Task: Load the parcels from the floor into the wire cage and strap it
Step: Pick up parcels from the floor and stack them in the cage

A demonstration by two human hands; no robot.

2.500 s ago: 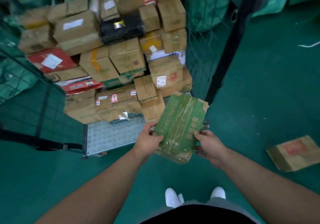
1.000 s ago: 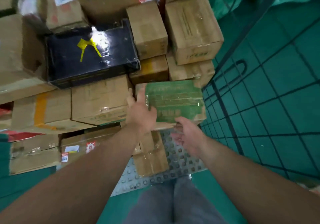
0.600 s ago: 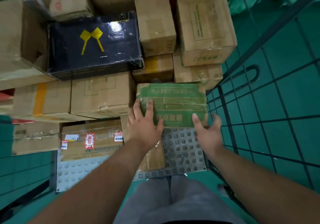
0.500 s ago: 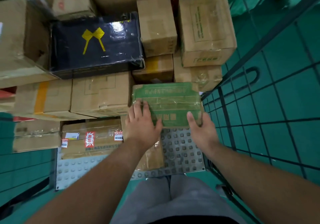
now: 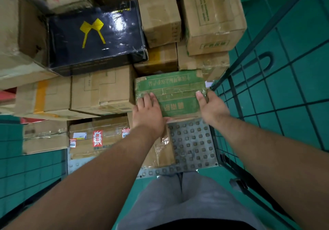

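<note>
Seating step. Green parcel lies in the front right corner of the wire cage, raised above the studded floor plate.

Left grip: fingers flat, pressing the parcel's left top. Right grip: thumb on top, pinching its right edge.

Advice: push it level against the carton stack. Slide the right fingers out before the cage side traps them.

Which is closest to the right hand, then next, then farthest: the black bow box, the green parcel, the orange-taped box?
1. Green parcel: the right hand holds its right edge.
2. Black bow box: up and left.
3. Orange-taped box: far left.
</note>
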